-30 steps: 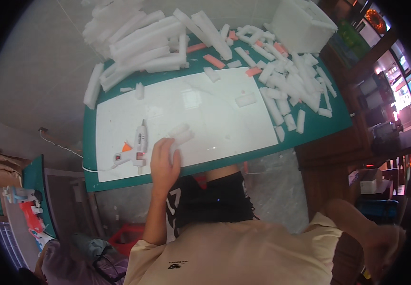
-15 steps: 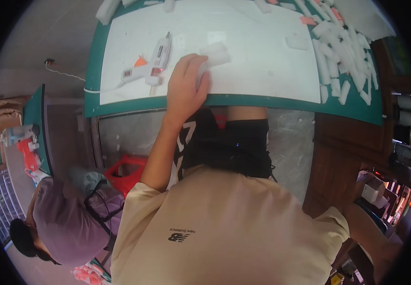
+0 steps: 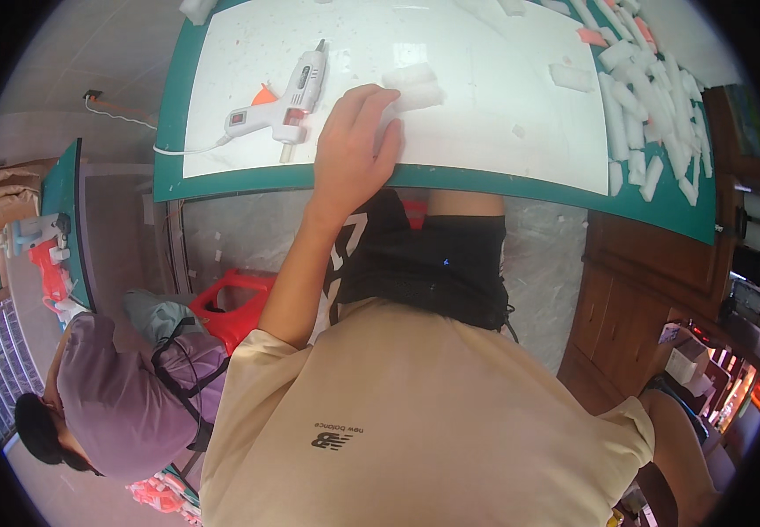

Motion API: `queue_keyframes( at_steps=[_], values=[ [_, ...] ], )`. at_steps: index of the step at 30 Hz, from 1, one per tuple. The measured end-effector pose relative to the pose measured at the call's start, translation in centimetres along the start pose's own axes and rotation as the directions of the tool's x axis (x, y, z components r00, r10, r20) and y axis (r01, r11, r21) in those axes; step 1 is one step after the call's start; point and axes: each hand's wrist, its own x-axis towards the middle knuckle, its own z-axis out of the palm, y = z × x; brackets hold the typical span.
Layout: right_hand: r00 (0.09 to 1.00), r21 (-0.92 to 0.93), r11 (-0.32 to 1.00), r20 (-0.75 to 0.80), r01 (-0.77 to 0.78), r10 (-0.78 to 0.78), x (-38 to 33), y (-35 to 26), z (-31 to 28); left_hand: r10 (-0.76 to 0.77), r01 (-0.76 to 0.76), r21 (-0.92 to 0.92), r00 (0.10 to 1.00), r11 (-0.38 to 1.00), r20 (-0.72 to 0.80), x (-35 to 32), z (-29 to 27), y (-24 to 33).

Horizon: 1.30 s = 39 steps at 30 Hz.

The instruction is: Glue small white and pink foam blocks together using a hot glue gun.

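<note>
My left hand (image 3: 358, 154) rests palm down on the white board (image 3: 485, 145), near the table's front edge. Its fingers curve forward and its thumb stands apart. The fingertips are at the left end of a pair of white foam pieces (image 3: 415, 95) lying side by side; whether they touch the foam I cannot tell. Left of the hand lies a white glue gun (image 3: 301, 88) with an orange trigger, its nozzle facing away. Of my right side only the arm (image 3: 679, 443) shows, hanging at the lower right; the hand is out of sight.
Many white foam strips (image 3: 639, 105) are heaped on the green mat (image 3: 661, 198) at the right. A white cord (image 3: 169, 151) runs left from the glue gun. Beside a red stool (image 3: 231, 303), a person in purple (image 3: 125, 395) sits at the left.
The whole view has shifted slightly and is sharper. My left hand stays beside the foam pieces, thumb apart. My right arm hangs a little lower.
</note>
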Motion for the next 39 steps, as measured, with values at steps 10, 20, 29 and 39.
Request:
queue_keyframes(
  at_steps=[10, 20, 29, 39],
  values=[
    [0.998, 0.009, 0.998, 0.022, -0.067, 0.067, 1.0, 3.2, -0.5, 0.032, -0.032, 0.019, 0.999, 0.999, -0.01, -0.3, -0.2, -0.5],
    [0.994, 0.017, 1.0, 0.106, 0.005, -0.007, 3.3, 3.9, 1.1, -0.004, 0.003, -0.021, 0.999, 1.0, -0.035, -0.2, -0.3, -0.2],
    [0.989, 0.013, 0.997, 0.123, 0.079, -0.08, 3.9, 2.6, 1.3, -0.022, 0.022, -0.021, 1.0, 1.0, 0.018, 0.0, -0.3, 0.2],
    [0.972, -0.011, 0.985, 0.161, 0.175, -0.171, 4.9, 0.2, 2.6, -0.056, 0.052, 0.035, 0.989, 0.998, 0.135, 2.5, -1.5, 0.6]
  ],
)
